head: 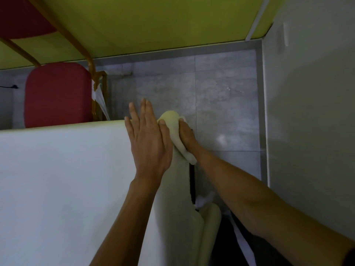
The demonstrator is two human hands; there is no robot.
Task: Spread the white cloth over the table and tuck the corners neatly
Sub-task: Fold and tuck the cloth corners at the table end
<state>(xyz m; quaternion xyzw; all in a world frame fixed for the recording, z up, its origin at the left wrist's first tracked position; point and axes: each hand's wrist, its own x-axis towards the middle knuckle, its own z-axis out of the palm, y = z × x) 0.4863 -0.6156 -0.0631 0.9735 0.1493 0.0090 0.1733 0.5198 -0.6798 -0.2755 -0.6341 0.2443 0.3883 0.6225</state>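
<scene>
Two bare hands work one far corner of a table (193, 186) draped in a white cloth (57, 179). The left hand (148, 140) lies flat and unclenched on top; the right hand (187, 134) seems to grasp bunched cloth beneath the corner. Best pinned flat while tucking slack under.

right hand (187, 134) fingers hidden behind bunched cloth (177, 135).
</scene>
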